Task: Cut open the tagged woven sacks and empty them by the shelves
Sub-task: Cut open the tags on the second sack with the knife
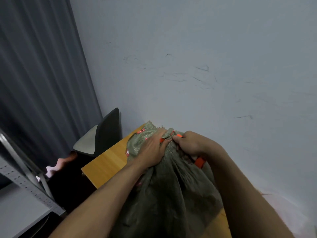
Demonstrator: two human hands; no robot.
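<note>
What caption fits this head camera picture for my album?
Left hand and right hand grip the woven sack on the wooden table.
</note>
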